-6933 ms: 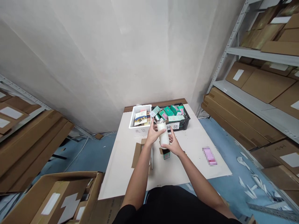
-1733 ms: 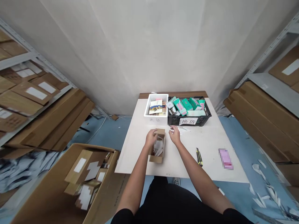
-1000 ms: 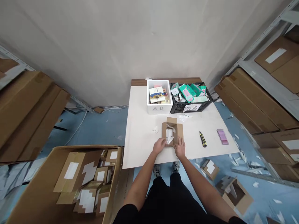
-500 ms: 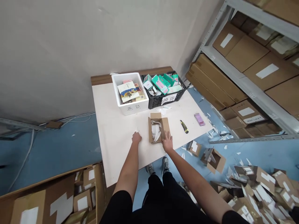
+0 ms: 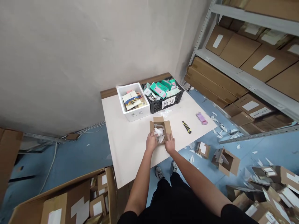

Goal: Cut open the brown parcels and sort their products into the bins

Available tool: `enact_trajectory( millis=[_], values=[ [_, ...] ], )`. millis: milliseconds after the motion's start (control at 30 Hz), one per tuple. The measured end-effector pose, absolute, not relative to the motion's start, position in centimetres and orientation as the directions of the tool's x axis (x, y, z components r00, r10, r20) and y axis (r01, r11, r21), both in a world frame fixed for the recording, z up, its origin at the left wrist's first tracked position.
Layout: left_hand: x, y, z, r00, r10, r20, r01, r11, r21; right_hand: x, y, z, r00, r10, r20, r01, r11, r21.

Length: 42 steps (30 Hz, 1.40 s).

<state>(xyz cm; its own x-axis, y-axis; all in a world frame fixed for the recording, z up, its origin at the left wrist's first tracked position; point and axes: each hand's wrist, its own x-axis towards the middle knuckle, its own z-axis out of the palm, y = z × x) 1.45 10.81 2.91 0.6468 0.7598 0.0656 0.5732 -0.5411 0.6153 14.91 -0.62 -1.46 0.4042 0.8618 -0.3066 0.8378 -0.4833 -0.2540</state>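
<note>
Two hands frame the box: your left hand half-closed on its wall, paper just beyond it, right hand clasping the near corner, so press evenly, I think.

A small brown cardboard box lies on the white counter, near its front edge. The box is open, with its flaps folded outward, and it holds crumpled white paper. It sits slightly turned, in front of the two bins.
</note>
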Motion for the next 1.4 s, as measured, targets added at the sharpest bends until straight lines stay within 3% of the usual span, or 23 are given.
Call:
enact_trajectory(
  millis=[100, 233, 400, 567, 867, 1200, 1333, 1400],
  values=[
    [1.8, 9.8, 3.1, 0.646, 0.762, 0.057, 0.606, -0.556, 0.569, 14.8, -1.2, -0.4, 0.414, 0.864, -0.285, 0.836, -0.485, -0.256],
    [1.2, 8.9, 3.6, 0.741, 0.671, -0.032, 0.59, -0.627, 0.509, 15.2, -1.5, 2.0, 0.412, 0.892, -0.187, 0.847, -0.45, -0.282],
    [1.8, 8.5, 6.2, 0.706, 0.7, 0.108, 0.58, -0.659, 0.479, 17.6, -1.8, 6.6, 0.437, 0.898, 0.047, 0.835, -0.386, -0.391],
    [8.1, 7.2, 9.5, 0.704, 0.684, 0.19, 0.511, -0.674, 0.533, 23.2, -4.6, 9.5, 0.573, 0.793, 0.206, 0.768, -0.432, -0.473],
    [29.7, -3.5, 10.3, 0.888, 0.401, 0.227, 0.2, -0.779, 0.594, 40.8, -20.0, 8.7, 0.783, 0.577, 0.23, 0.595, -0.591, -0.545],
    [52.8, -25.0, 8.5, 0.989, -0.121, 0.083, -0.146, -0.832, 0.536, 53.3, -44.2, 7.3, 0.985, 0.026, 0.169, 0.089, -0.921, -0.379],
    [57.2, -30.9, 8.3, 0.971, -0.235, 0.032, -0.216, -0.819, 0.532, 56.5, -50.5, 7.3, 0.978, -0.19, 0.08, -0.149, -0.918, -0.368],
    [58.4, -31.7, 8.3, 0.968, -0.25, 0.014, -0.217, -0.812, 0.542, 57.9, -52.0, 7.5, 0.976, -0.204, 0.076, -0.159, -0.906, -0.393]
  ],
)
